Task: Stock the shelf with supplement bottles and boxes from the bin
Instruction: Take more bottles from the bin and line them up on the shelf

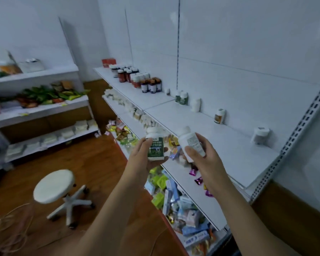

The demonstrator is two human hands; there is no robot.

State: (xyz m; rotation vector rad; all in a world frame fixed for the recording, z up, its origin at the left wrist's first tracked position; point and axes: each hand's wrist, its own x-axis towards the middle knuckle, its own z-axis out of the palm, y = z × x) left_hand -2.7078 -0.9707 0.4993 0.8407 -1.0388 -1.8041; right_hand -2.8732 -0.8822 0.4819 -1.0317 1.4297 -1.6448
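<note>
Supplement bottles fill both hands in front of the white top shelf (201,126): the left hand (142,156) grips a white-capped, green-labelled bottle (155,145) upright, thumb and fingers wrapped round its sides, while the right hand (205,159) clasps a white bottle (189,143) tilted with its cap toward the shelf. Both bottles hang just off the shelf's front edge, near each other but apart. On that shelf, along the white back panel, stand single bottles well apart: an orange-labelled one (219,116), a plain white one (195,105), a green pair (181,97), and one at the near end (260,135) that is too blurred to read, perhaps clear-walled. Farther along the shelf a cluster of dark brown and red bottles (137,79) sits with a red box (109,62) behind it. Below the shelf, lower tiers hold loose sweets and small cartons (179,200). Away from the shelf, across the reddish wood floor (92,163), stands a white round stool (54,185) on castors, and beyond it a second white rack (39,108) with green packets.
</note>
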